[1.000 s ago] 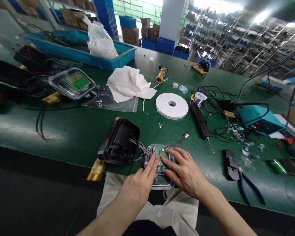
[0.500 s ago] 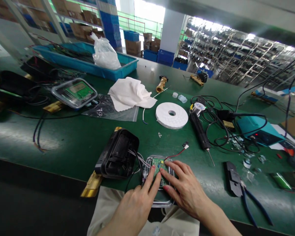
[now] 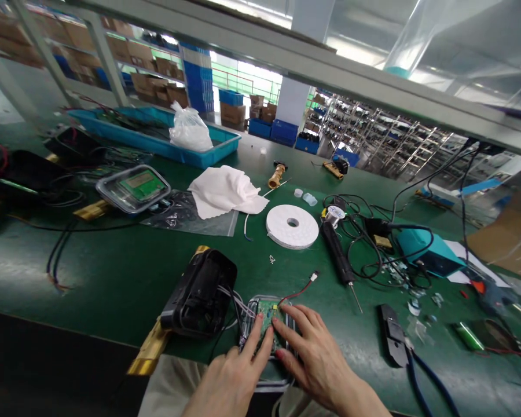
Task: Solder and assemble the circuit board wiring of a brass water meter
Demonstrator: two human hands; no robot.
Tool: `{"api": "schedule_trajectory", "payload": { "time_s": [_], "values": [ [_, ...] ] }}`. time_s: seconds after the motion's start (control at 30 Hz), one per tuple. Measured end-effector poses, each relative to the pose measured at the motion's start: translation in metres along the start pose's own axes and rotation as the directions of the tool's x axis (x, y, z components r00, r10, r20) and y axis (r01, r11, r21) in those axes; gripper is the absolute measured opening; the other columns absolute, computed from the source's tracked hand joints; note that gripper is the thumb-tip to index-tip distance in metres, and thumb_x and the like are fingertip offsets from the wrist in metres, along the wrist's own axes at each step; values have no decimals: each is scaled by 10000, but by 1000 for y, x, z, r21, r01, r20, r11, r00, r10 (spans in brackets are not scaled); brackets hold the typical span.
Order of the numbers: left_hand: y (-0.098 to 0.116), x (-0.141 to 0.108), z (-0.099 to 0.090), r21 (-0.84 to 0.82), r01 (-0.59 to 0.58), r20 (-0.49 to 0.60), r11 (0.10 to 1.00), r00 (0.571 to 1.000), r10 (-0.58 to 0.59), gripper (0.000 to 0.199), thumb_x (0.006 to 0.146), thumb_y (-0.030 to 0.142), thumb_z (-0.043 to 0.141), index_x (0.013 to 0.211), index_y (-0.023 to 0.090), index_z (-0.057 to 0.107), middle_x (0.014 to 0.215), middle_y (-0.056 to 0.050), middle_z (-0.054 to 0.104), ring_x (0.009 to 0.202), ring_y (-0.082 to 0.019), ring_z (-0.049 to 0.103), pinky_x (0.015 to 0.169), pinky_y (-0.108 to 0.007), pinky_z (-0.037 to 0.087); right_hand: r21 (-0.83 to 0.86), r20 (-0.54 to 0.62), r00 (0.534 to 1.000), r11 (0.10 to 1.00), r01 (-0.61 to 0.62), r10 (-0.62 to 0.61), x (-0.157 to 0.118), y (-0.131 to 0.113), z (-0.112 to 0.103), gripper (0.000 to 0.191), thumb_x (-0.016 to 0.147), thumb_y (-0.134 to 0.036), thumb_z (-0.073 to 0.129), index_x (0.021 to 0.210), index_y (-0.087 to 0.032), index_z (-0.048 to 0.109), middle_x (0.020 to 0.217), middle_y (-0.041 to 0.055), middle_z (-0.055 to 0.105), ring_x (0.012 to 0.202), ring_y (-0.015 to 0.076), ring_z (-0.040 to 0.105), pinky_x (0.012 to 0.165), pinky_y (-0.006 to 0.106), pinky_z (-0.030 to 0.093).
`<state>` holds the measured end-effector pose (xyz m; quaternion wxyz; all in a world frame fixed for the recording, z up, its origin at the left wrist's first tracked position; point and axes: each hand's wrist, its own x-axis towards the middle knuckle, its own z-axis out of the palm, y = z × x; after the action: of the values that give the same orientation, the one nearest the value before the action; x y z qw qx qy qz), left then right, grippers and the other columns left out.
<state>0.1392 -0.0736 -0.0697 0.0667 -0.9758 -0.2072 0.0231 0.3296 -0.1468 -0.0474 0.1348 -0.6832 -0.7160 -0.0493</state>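
Observation:
A green circuit board [image 3: 267, 311] sits inside a clear plastic cover [image 3: 272, 383] at the bench's front edge. My left hand [image 3: 237, 368] rests its index and middle fingertips on the board's left part, fingers stretched out. From the right, my right hand [image 3: 315, 353] lays its spread fingers on the board and the cover's edge. Neither hand is wrapped round anything. A red and black lead with a white connector [image 3: 314, 277] runs up from the board. Grey wires join the board to the open black housing [image 3: 202, 292] on the left, which sits on a brass fitting [image 3: 150, 350].
Right of my hands lie an electric screwdriver [image 3: 337, 255] and blue-handled wire strippers [image 3: 395, 341]. A white tape roll [image 3: 282, 226], small screws [image 3: 271, 259] and a white cloth [image 3: 226, 194] lie ahead. Farther off are a blue tray [image 3: 191, 155] and a teal soldering station [image 3: 429, 250].
The camera view has tilted upward, so the bench things appear lower and somewhat to the left. Both hands keep their fingertips on the circuit board, nearly unchanged.

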Motion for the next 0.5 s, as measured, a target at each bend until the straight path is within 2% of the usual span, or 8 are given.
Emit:
{"api": "schedule_trajectory", "payload": {
  "time_s": [0.23, 0.3, 0.37, 0.5],
  "values": [
    [1, -1, -8, 36, 37, 17, 999, 999, -38, 876, 585, -130, 360, 1365, 266, 422, 1448, -100, 356, 697, -154, 663, 574, -276, 586, -141, -157, 975, 974, -178, 155, 33, 61, -20, 411, 863, -378, 513, 1242, -218, 532, 1180, 121, 574, 1053, 246, 531, 908, 439, 460],
    [1, -1, -7, 33, 39, 21, 999, 999, -40, 891, 571, -124, 372, 1374, 262, 409, 1456, -102, 337, 701, -160, 662, 576, -282, 585, -184, -172, 942, 930, -319, 289, 37, 73, -21, 402, 870, -364, 496, 1239, -209, 530, 1152, 119, 580, 1030, 240, 540, 893, 424, 465],
    [2, -1, -4, 32, 42, 18, 999, 999, -43, 904, 563, -124, 384, 1378, 268, 402, 1462, -99, 330, 708, -163, 661, 577, -281, 585, -239, -175, 885, 853, -464, 432, 39, 81, -19, 390, 882, -342, 469, 1240, -197, 523, 1126, 121, 584, 1013, 237, 549, 878, 408, 470],
    [1, -1, 1, 36, 46, 4, 998, 999, -46, 899, 581, -131, 377, 1378, 284, 398, 1466, -95, 336, 716, -160, 657, 570, -273, 581, -313, -163, 813, 753, -579, 558, 45, 97, -12, 385, 910, -290, 406, 1253, -135, 490, 1089, 149, 580, 1025, 251, 554, 853, 392, 474]
  ]
}}
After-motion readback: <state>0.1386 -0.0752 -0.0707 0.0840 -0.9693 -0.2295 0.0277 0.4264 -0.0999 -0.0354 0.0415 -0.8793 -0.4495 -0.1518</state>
